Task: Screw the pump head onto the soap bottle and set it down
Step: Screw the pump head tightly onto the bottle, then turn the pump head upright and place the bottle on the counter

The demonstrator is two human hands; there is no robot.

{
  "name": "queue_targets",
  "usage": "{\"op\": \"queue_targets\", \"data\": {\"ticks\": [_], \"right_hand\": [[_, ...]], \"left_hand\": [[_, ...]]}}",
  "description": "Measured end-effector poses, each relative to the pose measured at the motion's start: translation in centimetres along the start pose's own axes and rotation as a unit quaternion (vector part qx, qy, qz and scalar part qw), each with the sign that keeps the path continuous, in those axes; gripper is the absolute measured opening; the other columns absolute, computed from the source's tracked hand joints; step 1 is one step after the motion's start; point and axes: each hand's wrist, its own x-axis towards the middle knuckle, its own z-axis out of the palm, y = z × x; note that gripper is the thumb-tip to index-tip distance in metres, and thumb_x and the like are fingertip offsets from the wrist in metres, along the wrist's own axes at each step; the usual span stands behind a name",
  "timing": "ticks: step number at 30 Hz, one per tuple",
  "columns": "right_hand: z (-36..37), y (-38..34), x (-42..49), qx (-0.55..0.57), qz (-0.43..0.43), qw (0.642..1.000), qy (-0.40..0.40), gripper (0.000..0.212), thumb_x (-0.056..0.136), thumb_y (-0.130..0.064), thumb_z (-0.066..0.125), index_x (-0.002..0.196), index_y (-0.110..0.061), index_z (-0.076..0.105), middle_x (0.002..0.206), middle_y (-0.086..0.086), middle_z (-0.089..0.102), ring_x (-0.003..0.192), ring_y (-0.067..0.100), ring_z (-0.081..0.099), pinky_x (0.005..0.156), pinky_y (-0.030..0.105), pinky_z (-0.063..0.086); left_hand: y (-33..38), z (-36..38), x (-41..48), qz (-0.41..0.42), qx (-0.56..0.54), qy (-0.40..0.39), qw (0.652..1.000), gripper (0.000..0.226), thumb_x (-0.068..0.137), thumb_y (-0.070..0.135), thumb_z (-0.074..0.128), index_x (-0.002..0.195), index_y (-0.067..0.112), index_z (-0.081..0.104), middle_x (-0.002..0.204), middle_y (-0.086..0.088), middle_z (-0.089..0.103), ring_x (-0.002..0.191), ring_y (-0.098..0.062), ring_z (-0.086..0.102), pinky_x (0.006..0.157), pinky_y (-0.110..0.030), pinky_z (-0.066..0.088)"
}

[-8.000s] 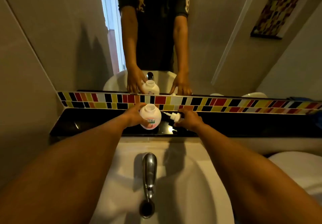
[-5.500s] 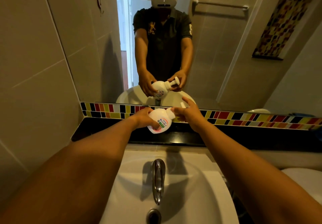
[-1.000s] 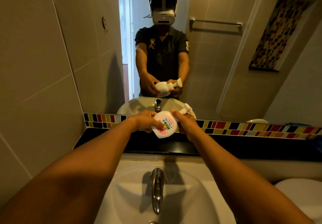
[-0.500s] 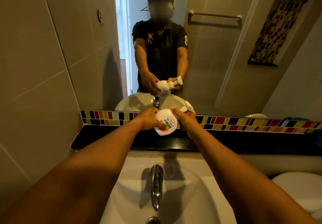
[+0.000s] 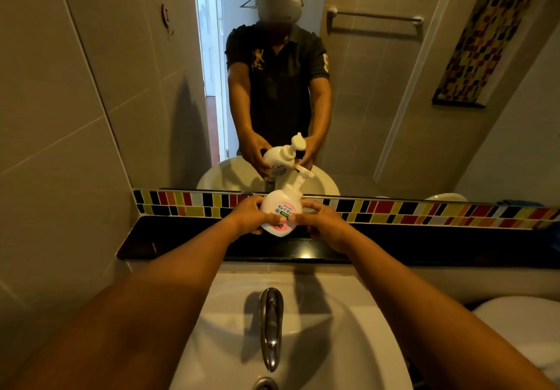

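Observation:
A round white soap bottle [image 5: 280, 207] with a pink and green label is held above the black ledge [image 5: 181, 238], tilted a little to the right. Its white pump head [image 5: 301, 174] sits on the neck and points up and right. My left hand [image 5: 247, 216] wraps the bottle's left side. My right hand [image 5: 324, 226] touches its right side, with fingertips on the label. The bottle's base looks slightly above the ledge; contact is unclear.
A wall mirror [image 5: 394, 101] above a coloured tile strip [image 5: 424, 210] shows a person holding the bottle. A white basin [image 5: 333, 344] with a chrome tap [image 5: 271, 326] lies below the ledge. A white toilet lid [image 5: 521, 323] is at the right.
The bottle has turned from lying tilted toward me to nearly upright. My right hand has left the pump head and now rests on the bottle's body, lower down.

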Motion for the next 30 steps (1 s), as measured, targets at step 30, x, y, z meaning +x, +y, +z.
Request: {"op": "queue_targets", "data": {"ticks": [30], "right_hand": [[0.0, 0.5, 0.4, -0.115, -0.090, 0.986, 0.078, 0.065, 0.073, -0.006, 0.082, 0.130, -0.018, 0.054, 0.132, 0.008, 0.061, 0.119, 0.027, 0.059, 0.099, 0.050, 0.052]], "left_hand": [[0.9, 1.5, 0.7, 0.066, 0.041, 0.033, 0.996, 0.071, 0.064, 0.012, 0.087, 0.128, 0.017, 0.055, 0.130, -0.007, 0.063, 0.118, -0.027, 0.061, 0.100, -0.047, 0.052]]}}
